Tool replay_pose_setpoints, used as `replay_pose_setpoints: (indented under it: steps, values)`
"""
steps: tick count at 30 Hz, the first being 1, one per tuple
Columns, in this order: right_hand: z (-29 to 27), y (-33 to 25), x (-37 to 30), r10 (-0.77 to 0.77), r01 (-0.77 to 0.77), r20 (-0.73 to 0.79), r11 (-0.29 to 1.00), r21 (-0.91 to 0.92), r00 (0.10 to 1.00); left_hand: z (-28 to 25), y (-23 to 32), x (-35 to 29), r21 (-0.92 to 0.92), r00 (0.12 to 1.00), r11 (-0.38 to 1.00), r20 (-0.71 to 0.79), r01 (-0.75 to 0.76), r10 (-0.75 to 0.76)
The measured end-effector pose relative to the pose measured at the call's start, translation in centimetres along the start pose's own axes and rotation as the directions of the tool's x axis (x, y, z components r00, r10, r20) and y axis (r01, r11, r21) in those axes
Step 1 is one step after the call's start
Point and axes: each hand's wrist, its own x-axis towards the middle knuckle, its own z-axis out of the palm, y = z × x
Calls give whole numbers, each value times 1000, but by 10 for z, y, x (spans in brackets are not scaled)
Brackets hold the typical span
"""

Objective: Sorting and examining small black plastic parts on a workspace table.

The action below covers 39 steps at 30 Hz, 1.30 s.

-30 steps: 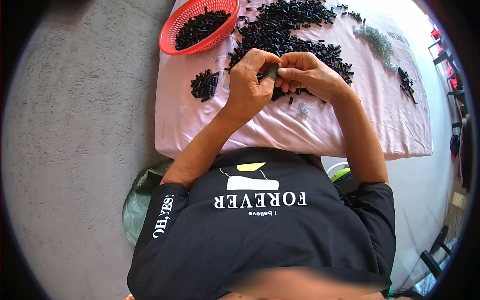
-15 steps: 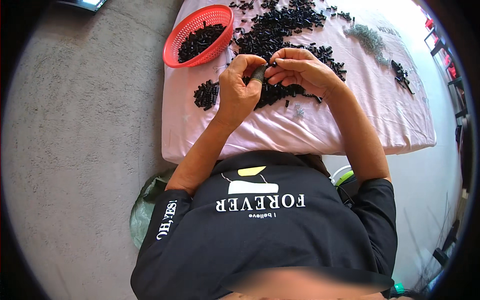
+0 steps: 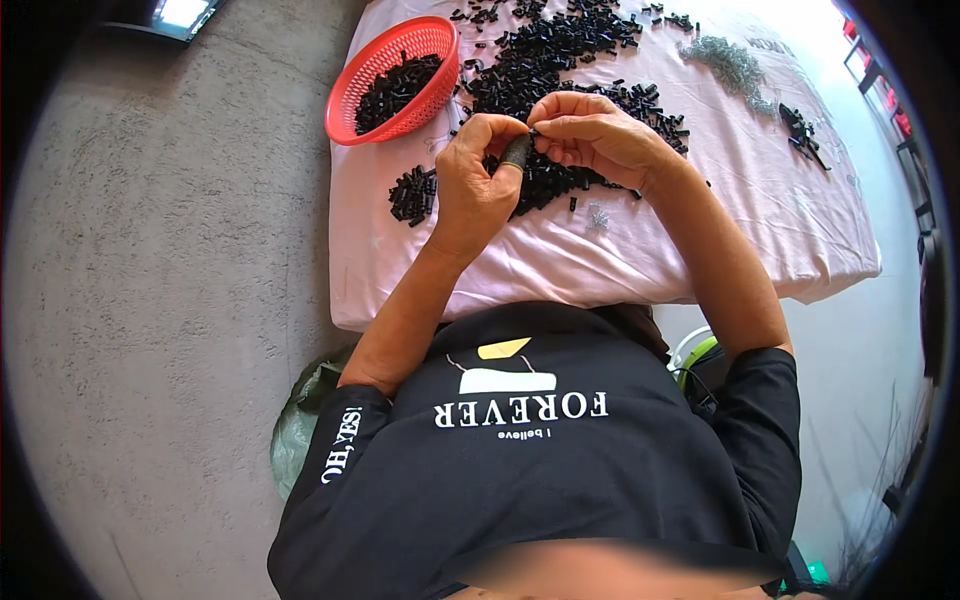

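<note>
Above the pink-covered surface (image 3: 620,250), the left hand (image 3: 478,185) and right hand (image 3: 595,135) meet, fingers pinching one small black plastic piece (image 3: 532,133) between the fingertips. It appears light, rigid and easily dropped; grip its ends. Loose black pieces (image 3: 545,60) and a red basket (image 3: 393,80) lie beyond.

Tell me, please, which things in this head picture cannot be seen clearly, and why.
1. The small black part pinched between the left hand and the right hand: fingertips cover it, too small to tell its shape.
2. The grey wire pieces on the pink cloth: too small and washed out by bright light.
3. The green bag on the floor: the person's arm and black shirt hide most of it.
</note>
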Motion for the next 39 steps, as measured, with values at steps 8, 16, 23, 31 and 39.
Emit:
replay_pose_setpoints:
  steps: [8, 16, 23, 31, 39]
  values:
    - [0, -2, 0, 5, -3, 46, 999, -32, 999, -4, 4, 2, 20, 998, 998, 30, 52, -52]
    - [-4, 0, -2, -58, 65, 53, 988, -142, 997, -2, 1, 4, -43, 1000, 999, -3, 29, -29]
    - [-13, -8, 0, -67, 90, 92, 959, -270, 994, -6, 0, 18, -268, 968, 946, 215, 183, -127]
    - [-23, -7, 1, -90, 90, 13, 959, -269, 996, 2, -12, -8, -73, 952, 987, 283, 146, -120]
    - [-24, -4, 1, -100, 99, 16, 936, -337, 995, 21, -16, -20, 255, 862, 893, 451, -371, 229]
